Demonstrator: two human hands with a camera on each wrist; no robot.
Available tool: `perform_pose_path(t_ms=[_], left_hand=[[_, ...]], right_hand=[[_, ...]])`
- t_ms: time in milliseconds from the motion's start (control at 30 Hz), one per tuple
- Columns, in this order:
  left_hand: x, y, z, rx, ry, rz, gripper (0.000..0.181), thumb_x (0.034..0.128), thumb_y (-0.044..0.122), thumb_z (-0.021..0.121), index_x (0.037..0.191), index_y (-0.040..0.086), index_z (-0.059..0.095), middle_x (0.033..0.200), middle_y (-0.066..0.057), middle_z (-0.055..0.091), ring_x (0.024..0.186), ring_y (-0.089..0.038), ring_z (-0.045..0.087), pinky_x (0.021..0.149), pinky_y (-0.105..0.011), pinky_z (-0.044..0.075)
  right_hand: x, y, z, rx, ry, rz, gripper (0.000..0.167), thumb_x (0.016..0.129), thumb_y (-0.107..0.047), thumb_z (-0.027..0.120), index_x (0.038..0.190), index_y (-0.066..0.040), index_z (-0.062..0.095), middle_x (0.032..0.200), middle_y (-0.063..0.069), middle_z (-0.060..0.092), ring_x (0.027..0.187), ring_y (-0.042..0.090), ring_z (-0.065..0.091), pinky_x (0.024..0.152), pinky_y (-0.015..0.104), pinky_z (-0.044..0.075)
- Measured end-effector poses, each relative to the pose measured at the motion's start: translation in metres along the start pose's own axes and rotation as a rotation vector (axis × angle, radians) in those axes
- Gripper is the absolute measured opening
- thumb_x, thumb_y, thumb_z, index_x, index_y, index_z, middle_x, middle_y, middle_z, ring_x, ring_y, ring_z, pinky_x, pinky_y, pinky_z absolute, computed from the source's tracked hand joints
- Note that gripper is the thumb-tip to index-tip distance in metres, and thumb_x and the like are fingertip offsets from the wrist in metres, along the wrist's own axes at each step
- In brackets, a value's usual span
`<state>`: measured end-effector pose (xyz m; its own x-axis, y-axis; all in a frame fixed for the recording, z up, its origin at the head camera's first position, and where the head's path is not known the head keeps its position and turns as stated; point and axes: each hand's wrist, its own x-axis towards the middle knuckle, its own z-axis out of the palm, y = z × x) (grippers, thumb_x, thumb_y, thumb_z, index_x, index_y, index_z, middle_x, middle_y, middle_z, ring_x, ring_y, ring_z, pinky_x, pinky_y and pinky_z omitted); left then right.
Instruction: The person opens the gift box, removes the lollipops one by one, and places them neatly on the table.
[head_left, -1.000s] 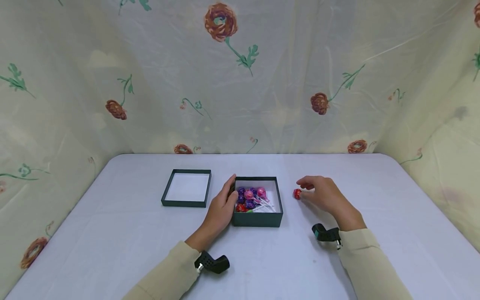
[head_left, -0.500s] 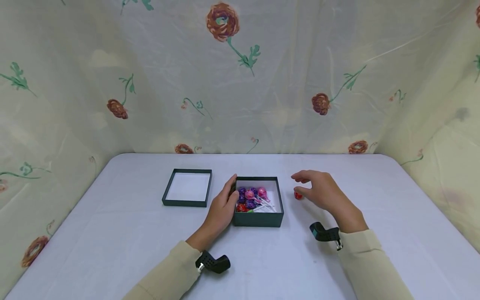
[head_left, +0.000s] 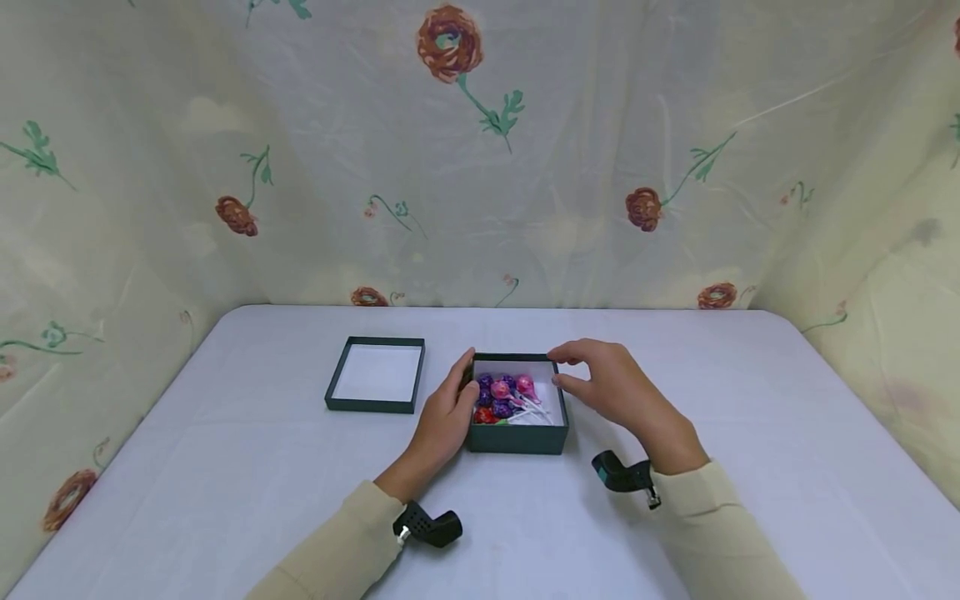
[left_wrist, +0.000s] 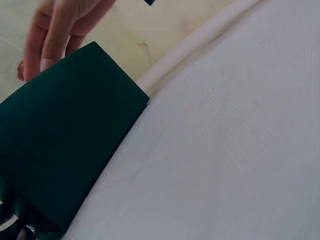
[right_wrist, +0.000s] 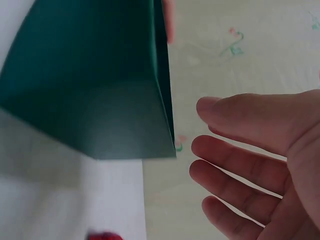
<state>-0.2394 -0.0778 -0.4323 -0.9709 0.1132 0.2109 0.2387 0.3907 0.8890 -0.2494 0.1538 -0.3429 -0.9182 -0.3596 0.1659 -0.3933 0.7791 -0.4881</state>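
Note:
A dark green box (head_left: 517, 440) stands without its lid on the white table. Inside it lie several lollipops: purple ones (head_left: 502, 409), pink ones (head_left: 525, 384) and red ones (head_left: 484, 415), white sticks towards the right. My left hand (head_left: 442, 425) grips the box's left wall. At the opposite wall my right hand (head_left: 618, 387) hovers, thumb and fingers parted; in the right wrist view it holds nothing and stays apart from the box (right_wrist: 120, 120). A red lollipop (right_wrist: 105, 236) shows at the bottom edge of that view; in the head view it is hidden behind the right hand.
The box's lid (head_left: 377, 372) lies inside-up on the table, left of the box. A flowered curtain (head_left: 570, 167) hangs behind the table (head_left: 262, 483) and along both sides. A black wrist camera (head_left: 427, 525) sits on each forearm.
My right hand has left the red lollipop on the table and moved left to the box's right edge, its fingers parting. The left hand keeps its grip on the box.

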Motion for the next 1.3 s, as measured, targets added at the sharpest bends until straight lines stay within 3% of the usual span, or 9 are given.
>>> perform_pose_path(t_ms=[633,1300], left_hand=[[0.001,-0.002,0.001,0.014,0.002,0.002,0.051,0.1032,0.027,0.038,0.153,0.029,0.026,0.155,-0.001,0.031,0.142,-0.017,0.028,0.115,-0.039,0.024],[0.002,-0.003,0.001,0.022,0.016,0.026,0.050,0.1037,0.026,0.038,0.153,0.027,0.028,0.154,-0.003,0.034,0.140,-0.018,0.032,0.113,-0.043,0.028]], right_hand=[[0.008,-0.022,0.032,0.077,-0.041,-0.140,0.036,0.087,-0.020,0.073,0.118,-0.005,0.067,0.114,0.009,0.068,0.108,0.027,0.062,0.094,0.046,0.049],[0.020,-0.034,0.057,0.116,-0.104,-0.259,0.023,0.084,-0.016,0.075,0.104,-0.005,0.072,0.097,0.005,0.070,0.087,0.018,0.063,0.078,0.034,0.055]])
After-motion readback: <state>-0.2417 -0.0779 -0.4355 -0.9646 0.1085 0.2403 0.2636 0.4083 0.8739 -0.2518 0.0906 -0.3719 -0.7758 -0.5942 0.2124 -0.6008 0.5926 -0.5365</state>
